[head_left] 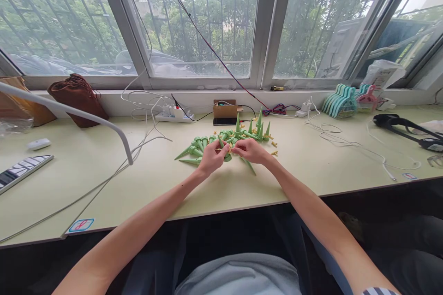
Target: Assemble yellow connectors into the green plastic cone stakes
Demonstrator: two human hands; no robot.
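Several green plastic cone spikes (194, 149) lie in a heap on the pale table (145, 179) near its middle, a few standing upright (259, 125) at the back. Small yellow parts (274, 152) are scattered among them. My left hand (212, 158) and my right hand (249, 150) meet over the heap, fingers closed. My left hand pinches one green spike (226, 156). My right hand's fingertips press against the same spot, on a small piece I cannot make out. One spike (249, 167) pokes out below my right wrist.
A white lamp arm (69, 110) crosses the left side, with white cables (104, 184) trailing over the table. A brown pouch (78, 99), power strip (173, 115), cardboard box (224, 109), teal hangers (341, 100) and black headset (408, 126) line the back and right.
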